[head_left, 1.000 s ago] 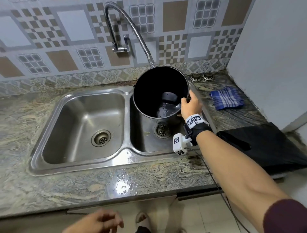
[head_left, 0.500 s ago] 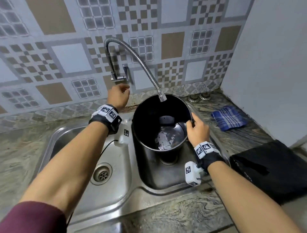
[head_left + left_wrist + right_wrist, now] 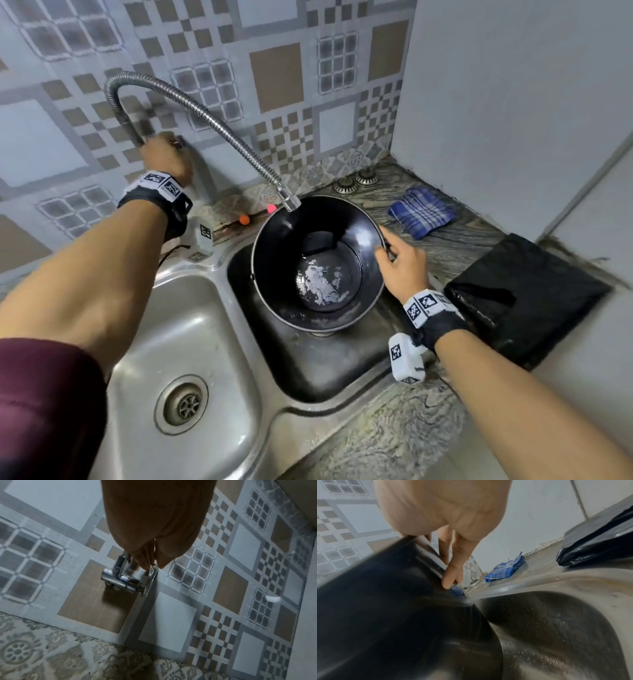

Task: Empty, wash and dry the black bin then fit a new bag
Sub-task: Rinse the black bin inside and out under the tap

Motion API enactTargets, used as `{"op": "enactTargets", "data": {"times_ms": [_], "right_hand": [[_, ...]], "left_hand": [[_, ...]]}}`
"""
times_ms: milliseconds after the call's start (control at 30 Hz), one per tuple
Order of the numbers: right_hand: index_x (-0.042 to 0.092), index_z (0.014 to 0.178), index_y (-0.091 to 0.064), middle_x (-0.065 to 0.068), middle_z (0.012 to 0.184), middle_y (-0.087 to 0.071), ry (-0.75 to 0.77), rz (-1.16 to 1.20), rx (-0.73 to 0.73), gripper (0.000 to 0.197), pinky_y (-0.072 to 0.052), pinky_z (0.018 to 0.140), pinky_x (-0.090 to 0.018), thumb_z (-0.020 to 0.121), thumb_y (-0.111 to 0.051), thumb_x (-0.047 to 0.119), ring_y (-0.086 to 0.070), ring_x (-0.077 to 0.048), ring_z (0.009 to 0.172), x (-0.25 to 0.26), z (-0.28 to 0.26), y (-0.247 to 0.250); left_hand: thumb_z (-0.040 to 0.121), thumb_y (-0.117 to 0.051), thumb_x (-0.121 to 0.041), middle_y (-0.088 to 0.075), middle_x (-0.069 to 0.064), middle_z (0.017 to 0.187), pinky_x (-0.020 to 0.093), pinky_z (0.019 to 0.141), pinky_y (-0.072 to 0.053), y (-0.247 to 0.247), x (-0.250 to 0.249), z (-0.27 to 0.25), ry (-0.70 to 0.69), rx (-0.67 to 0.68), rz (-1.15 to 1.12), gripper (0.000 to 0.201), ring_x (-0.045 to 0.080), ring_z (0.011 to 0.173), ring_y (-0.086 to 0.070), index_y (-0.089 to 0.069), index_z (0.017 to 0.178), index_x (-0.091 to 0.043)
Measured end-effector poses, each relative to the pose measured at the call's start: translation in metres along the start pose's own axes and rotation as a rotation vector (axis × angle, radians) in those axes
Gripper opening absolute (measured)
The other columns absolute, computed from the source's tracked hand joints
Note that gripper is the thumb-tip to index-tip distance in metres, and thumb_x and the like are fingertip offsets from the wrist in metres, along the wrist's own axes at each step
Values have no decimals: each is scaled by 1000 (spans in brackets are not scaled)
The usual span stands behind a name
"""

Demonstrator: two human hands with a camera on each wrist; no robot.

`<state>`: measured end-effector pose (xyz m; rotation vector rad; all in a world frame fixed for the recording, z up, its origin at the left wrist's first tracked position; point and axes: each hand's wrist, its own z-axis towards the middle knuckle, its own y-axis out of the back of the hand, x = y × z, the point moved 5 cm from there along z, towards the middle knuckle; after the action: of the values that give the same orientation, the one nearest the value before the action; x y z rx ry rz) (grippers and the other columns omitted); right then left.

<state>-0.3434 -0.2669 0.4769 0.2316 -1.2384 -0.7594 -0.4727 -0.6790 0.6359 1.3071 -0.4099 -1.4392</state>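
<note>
The black bin stands upright in the right sink basin, with a little water shining on its bottom. My right hand grips the bin's right rim, thumb inside and fingers down the outer wall of the bin. The flexible tap spout ends just over the bin's far rim. My left hand is up at the wall and pinches the chrome tap handle between thumb and fingertips. A folded black bag lies on the counter at right.
The left sink basin holds only its drain. A blue checked cloth lies on the stone counter behind the bag, next to two sink strainers. A white wall closes off the right side. Two small pink and orange balls sit behind the sink.
My left hand rose from low in front of the counter to the wall tap and took hold of its handle. The right hand kept its grip on the bin's rim.
</note>
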Motion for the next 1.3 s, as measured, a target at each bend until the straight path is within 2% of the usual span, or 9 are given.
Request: {"op": "enactTargets", "data": {"times_ms": [100, 200, 333, 433, 800, 967, 1067, 1200, 1300], "right_hand": [[31, 128, -63, 8, 52, -54, -5, 20, 17, 41, -48, 59, -24, 88, -59, 23, -50, -13, 45, 1, -3, 0], [30, 128, -62, -6, 80, -75, 3, 33, 25, 41, -58, 72, -36, 88, -58, 26, -69, -25, 67, -3, -6, -2], [28, 130, -61, -10, 105, -74, -28, 56, 53, 42, -57, 85, -42, 88, -58, 27, -71, -29, 85, -1, -7, -6], [29, 131, -60, -9, 112, -72, -61, 51, 73, 42, -56, 87, -37, 89, -58, 28, -70, -29, 89, -1, -6, -8], [42, 131, -55, -5, 117, -71, -83, 52, 87, 47, -55, 90, -34, 85, -53, 39, -69, -25, 96, -2, 2, -12], [37, 131, -59, 0, 106, -74, -64, 24, 71, 43, -57, 77, -31, 88, -55, 32, -70, -25, 87, -3, 5, -9], [36, 130, -59, 0, 107, -74, -56, 38, 64, 43, -58, 78, -36, 88, -55, 32, -71, -27, 86, -4, 4, -10], [36, 131, -59, -2, 117, -71, -58, 32, 59, 44, -58, 78, -33, 87, -56, 32, -71, -28, 84, -7, 4, -12], [37, 131, -59, -1, 119, -70, -64, 28, 67, 44, -58, 78, -31, 87, -55, 34, -71, -28, 84, -9, 4, -13]], "left_hand": [[93, -53, -4, -64, 25, 119, 43, 91, -49, -5, 6, 9, 54, 61, 6, 29, 42, 110, -61, -61, 120, 3], [94, -52, -5, -61, 9, 112, 34, 88, -46, -8, 8, 6, 95, 79, -59, 33, 31, 110, -61, -61, 126, -2], [93, -52, -8, -67, 16, 122, 29, 96, -47, -1, 14, 6, 121, -36, -172, 31, 31, 112, -62, -67, 121, -8], [91, -51, -6, -70, 11, 108, 21, 83, -46, 1, 16, 3, 192, -150, -258, 27, 24, 96, -64, -72, 109, -8], [91, -54, -6, -68, 4, 94, 20, 79, -47, 0, 17, -8, 180, -213, -300, 23, 14, 83, -57, -74, 103, -9], [91, -48, -3, -60, 3, 89, 15, 73, -43, -1, 14, -1, 248, -221, -316, 29, 14, 71, -54, -73, 104, -9], [93, -46, -1, -42, -8, 73, 18, 80, -47, 1, 9, -2, 259, -237, -314, 29, 17, 84, -51, -72, 100, -13], [93, -46, -2, -55, -6, 84, 19, 82, -47, 1, 8, -2, 241, -237, -291, 30, 17, 86, -51, -73, 104, -8], [91, -45, 1, -40, -12, 72, 20, 78, -49, -1, 10, 3, 257, -241, -312, 30, 16, 84, -52, -69, 92, -16]]}}
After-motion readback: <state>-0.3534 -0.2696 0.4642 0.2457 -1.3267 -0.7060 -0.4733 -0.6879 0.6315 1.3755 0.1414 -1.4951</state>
